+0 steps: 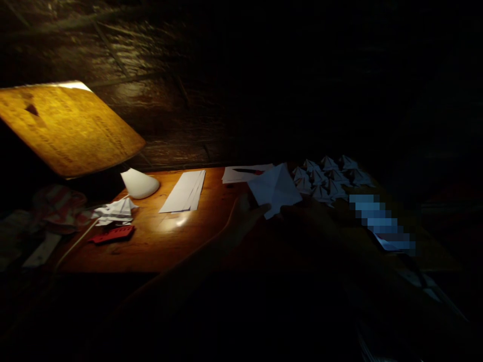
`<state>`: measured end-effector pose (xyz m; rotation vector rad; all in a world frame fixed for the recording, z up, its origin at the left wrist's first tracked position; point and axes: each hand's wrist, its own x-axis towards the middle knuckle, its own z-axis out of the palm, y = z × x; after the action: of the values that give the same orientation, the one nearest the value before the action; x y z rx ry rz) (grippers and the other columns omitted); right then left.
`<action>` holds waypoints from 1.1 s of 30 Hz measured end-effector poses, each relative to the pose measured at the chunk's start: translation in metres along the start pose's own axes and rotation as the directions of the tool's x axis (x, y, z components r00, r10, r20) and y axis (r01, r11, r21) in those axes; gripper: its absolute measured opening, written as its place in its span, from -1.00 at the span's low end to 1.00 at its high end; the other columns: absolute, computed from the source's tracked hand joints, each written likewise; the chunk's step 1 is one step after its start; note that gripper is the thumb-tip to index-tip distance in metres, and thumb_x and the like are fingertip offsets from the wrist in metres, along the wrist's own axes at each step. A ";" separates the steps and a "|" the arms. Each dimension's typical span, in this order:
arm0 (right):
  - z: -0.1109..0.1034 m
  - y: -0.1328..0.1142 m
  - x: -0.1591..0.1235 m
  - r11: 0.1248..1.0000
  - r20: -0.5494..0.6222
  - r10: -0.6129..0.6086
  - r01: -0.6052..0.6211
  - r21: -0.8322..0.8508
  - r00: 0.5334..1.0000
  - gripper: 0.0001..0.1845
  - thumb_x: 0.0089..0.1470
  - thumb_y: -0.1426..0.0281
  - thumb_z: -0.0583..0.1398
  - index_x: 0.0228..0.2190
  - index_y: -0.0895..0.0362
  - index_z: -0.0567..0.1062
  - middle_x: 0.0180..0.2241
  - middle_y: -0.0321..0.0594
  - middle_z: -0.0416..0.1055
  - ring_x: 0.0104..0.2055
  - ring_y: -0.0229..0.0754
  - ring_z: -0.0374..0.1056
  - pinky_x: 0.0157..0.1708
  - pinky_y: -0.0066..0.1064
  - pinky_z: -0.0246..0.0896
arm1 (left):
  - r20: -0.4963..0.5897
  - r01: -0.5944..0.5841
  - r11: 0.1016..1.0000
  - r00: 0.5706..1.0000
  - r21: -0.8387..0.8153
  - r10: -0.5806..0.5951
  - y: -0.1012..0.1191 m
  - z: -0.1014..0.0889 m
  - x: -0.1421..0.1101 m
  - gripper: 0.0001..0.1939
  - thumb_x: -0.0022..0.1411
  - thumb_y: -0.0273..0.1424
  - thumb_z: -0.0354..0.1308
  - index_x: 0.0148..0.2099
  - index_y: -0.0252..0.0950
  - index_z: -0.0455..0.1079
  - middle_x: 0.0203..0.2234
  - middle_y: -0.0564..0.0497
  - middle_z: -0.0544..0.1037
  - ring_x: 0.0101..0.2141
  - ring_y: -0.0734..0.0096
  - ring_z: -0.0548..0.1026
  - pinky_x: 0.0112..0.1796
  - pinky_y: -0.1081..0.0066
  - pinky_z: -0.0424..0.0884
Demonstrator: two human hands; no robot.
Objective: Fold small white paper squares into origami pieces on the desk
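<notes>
A white square sheet of paper (274, 185) with crossing creases is held up above the table, one corner pointing down toward me. My left hand (245, 213) grips its lower left edge, the thumb lying on the near face. On the lower right edge, my right hand (302, 213) pinches the same sheet; most of that hand is lost in shadow. Behind and to the right stand several folded paper figures (328, 178) in rows. Just beyond the sheet lie more white papers (236, 174) with a dark, knife-like object (245, 171) on top.
A lamp with a yellow shade (71, 130) and white base (139, 184) lights the left side of the wooden table (151, 251). Near it are paper strips (184, 191), a crumpled paper (116, 211), a red object (113, 235) and a cord (77, 244). A blurred-out bright rectangle (381, 221) lies right.
</notes>
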<state>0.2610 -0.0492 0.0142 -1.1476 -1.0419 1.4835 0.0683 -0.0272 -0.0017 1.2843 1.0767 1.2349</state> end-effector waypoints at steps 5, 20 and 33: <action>-0.009 -0.001 0.004 0.935 -0.049 -0.076 0.054 -0.351 0.996 -0.59 -0.08 0.24 0.40 -0.20 0.14 0.50 -0.24 -0.09 0.62 -0.28 -0.04 0.54 -0.30 -0.26 0.41 | 0.104 0.024 0.996 0.994 0.084 -0.032 0.002 -0.004 0.003 -0.46 -0.01 -0.43 0.37 0.05 -0.35 0.39 -0.14 -0.14 0.67 -0.17 0.20 0.65 -0.15 0.23 0.59; -0.011 0.025 0.004 0.240 0.143 -0.405 0.256 -0.936 0.903 -0.84 0.18 0.31 0.19 -0.25 0.13 0.48 -0.17 0.01 0.50 -0.11 0.04 0.40 -0.19 -0.22 0.22 | 0.193 -0.209 0.605 0.977 0.768 0.092 -0.001 -0.015 -0.013 -0.72 0.14 -0.30 0.33 -0.09 -0.25 0.55 -0.26 -0.05 0.67 -0.27 0.18 0.61 -0.26 0.26 0.47; -0.024 0.042 0.018 0.625 0.069 -0.401 0.328 -0.708 0.913 -0.51 -0.07 0.30 0.30 -0.09 0.08 0.31 -0.08 -0.02 0.49 -0.08 0.05 0.45 -0.16 -0.17 0.37 | 0.196 -0.234 0.500 0.972 0.834 0.128 0.001 0.004 -0.027 -0.73 0.19 -0.37 0.31 -0.06 -0.28 0.42 -0.16 -0.11 0.61 -0.09 0.03 0.54 -0.06 0.11 0.41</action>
<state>0.2755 -0.0379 -0.0344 -1.3919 -1.7475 0.6707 0.0701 -0.0541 -0.0034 2.2490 1.5902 0.7143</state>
